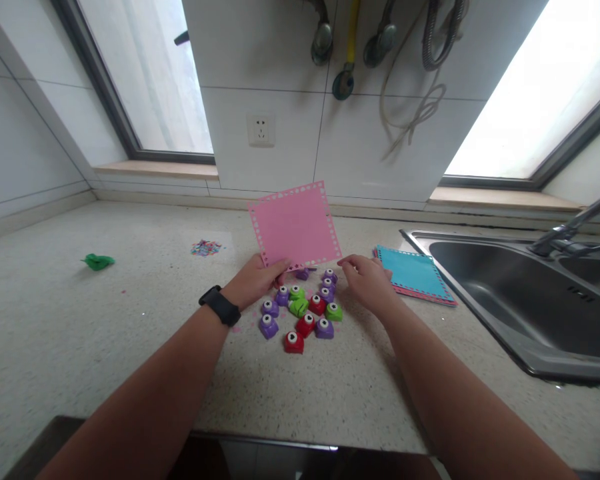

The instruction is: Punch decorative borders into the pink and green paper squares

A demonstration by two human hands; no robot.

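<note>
Pink sheet with cut-out holes along its borders is leaning upright above the tabletop, its lower edge rising slightly toward the right hand. The left hand, wearing a black watch, is holding that edge near its left end, the thumb lying across the front and the other fingers curling below and behind. The right hand is reaching in toward the lower right corner, its thumb and forefinger closing to a narrow shape right at the corner; whether they are pinching the paper or stopping just beside it, I cannot tell. So the sheet is lying between the two hands, beyond the wrists, with the left hand's grip the plain one. It is looking nearly square, so no long axis is standing out.

Small purple, green and red punches with white buttons are sitting in a loose cluster between the forearms, nearer the body than the sheet. A stack of blue and pink sheets is lying just past the right hand, beside the sink. Coloured paper bits and a crumpled green thing are resting off to the left.
</note>
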